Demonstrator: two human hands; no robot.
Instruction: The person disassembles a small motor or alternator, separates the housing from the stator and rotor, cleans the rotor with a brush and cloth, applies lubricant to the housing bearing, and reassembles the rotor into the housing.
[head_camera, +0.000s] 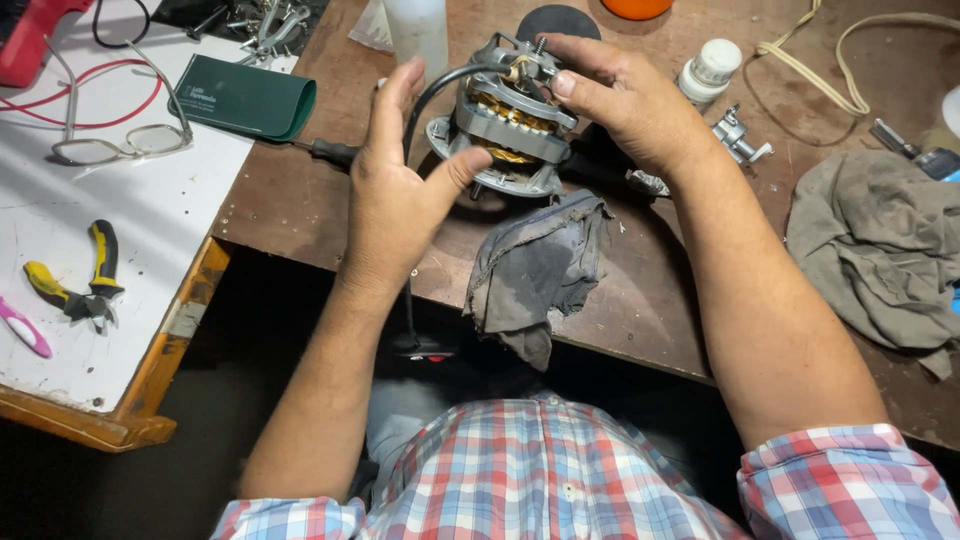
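A small electric motor (510, 125) with grey metal frame and copper windings sits tilted on the brown workbench (300, 200). My left hand (395, 190) cups its left side, thumb pressed against the lower rim, fingers raised beside a black cable (430, 90) that arcs over the motor. My right hand (615, 95) grips the motor's top right, fingertips on the upper bracket. A dark dirty rag (535, 265) hangs over the bench edge just below the motor.
A grey cloth (880, 250) lies at the right. A white bottle (708, 70), metal part (738, 135) and cream cord (830, 60) lie behind. On the white table at left are pliers (75, 285), glasses (115, 145), a green pouch (245, 95) and red wires.
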